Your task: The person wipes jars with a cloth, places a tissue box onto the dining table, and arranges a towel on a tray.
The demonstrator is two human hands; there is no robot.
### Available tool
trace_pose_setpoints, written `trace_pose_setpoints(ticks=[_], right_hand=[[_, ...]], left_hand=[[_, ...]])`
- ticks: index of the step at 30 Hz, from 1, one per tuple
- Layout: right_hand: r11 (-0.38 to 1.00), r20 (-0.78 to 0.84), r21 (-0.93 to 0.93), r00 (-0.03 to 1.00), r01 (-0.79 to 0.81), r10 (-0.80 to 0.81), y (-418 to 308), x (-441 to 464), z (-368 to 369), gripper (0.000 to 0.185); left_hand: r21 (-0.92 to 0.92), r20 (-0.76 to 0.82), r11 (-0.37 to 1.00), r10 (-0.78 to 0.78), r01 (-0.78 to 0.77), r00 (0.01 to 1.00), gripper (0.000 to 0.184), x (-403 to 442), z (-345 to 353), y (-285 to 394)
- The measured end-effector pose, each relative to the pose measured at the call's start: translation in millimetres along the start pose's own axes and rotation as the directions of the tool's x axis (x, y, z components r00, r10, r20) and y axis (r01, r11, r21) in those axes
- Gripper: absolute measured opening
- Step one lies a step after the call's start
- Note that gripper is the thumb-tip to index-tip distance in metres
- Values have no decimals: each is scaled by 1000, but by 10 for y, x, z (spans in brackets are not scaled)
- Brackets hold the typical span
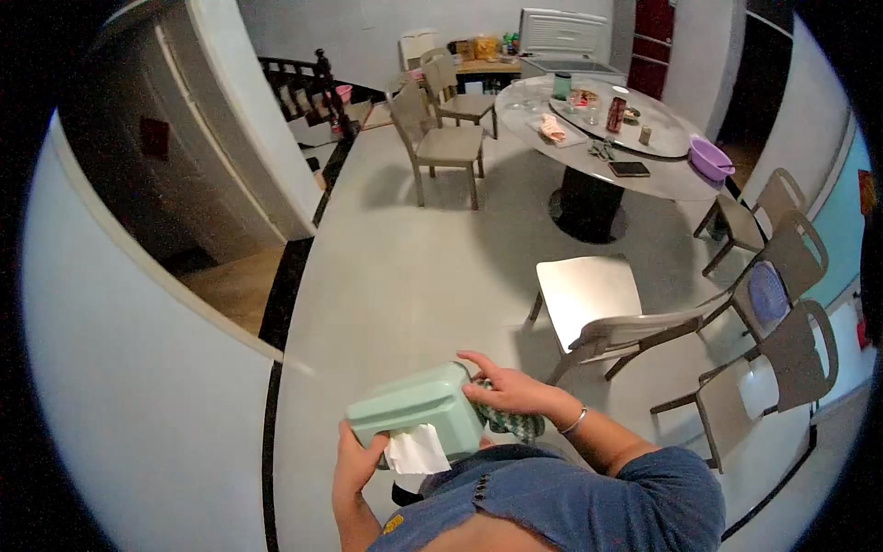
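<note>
A pale green tissue box (418,407) is held in front of my body, tilted, with a white tissue (416,451) sticking out of its side facing me. My left hand (357,460) grips the box's left end, thumb near the tissue. My right hand (506,388) is at the box's right end, thumb against it and index finger stretched out past its edge. A green and white patterned cloth (510,423) hangs below my right hand, seemingly held in its hidden fingers.
Ahead stands a round table (524,120) with a purple basin (711,158), a phone (629,169), a can and a green jar. A near chair (589,290) is at the right, more chairs beyond. A doorway (221,184) opens at the left.
</note>
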State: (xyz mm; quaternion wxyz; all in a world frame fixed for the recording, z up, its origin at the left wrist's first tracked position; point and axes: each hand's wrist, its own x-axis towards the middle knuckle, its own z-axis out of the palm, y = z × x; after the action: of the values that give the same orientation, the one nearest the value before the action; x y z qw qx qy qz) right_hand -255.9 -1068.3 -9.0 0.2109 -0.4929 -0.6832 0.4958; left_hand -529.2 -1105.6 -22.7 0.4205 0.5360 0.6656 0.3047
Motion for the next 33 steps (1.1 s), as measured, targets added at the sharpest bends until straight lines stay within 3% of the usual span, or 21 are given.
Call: trace_pose_setpoints(ticks=[3,7,9,11,12,15,19,21,23,26,31,33], right_hand=[[987,-105,-156,993,27,-44,-60,343,-72,54],[966,-228,-241,961,97,-154,-165,737,-494,50],[965,-263,-263,963,-8,-64,-265,975,-636,50],[955,-296,-276,955,-111,25,-288,1237,-746,51],[940,-354,-324,935,-110,-13,-302,1397,-829,52],[885,-412,-443,909,-140,-62,-351,1788,-1176,54],[800,-387,-582,915,-147,-114,-508,2122,-1570,61],[785,-397,-588,915,-195,-70,-534,2293,-1851,63],[773,-401,-589,915,-234,-28,-547,2383,-1939,66],[741,-440,-578,895,-342,70,-499,2604,-2245,67],[702,-589,-539,804,-466,81,-230,2927,-2846,61],[679,-566,-473,784,-562,255,-201,3069,-3208,59]], left_hand=[[-44,42,999,-26,28,999,49,476,-86,154],[-62,98,992,114,-108,989,46,1348,-59,464],[-53,148,984,176,-170,973,46,1804,-84,592],[-37,229,996,91,-85,969,45,2270,-141,819],[-98,244,979,197,-179,950,45,2611,-133,784],[-74,336,959,282,-273,899,47,3350,-44,1134],[-122,501,972,233,-198,834,48,4209,16,1606],[-128,589,950,302,-283,749,48,4698,188,1887],[-83,618,963,253,-258,745,47,4964,337,2081],[-48,711,916,312,-398,630,51,5430,643,2446],[-32,767,900,300,-435,567,57,6154,1324,2900],[-98,800,865,362,-491,478,58,6478,1575,3101]])
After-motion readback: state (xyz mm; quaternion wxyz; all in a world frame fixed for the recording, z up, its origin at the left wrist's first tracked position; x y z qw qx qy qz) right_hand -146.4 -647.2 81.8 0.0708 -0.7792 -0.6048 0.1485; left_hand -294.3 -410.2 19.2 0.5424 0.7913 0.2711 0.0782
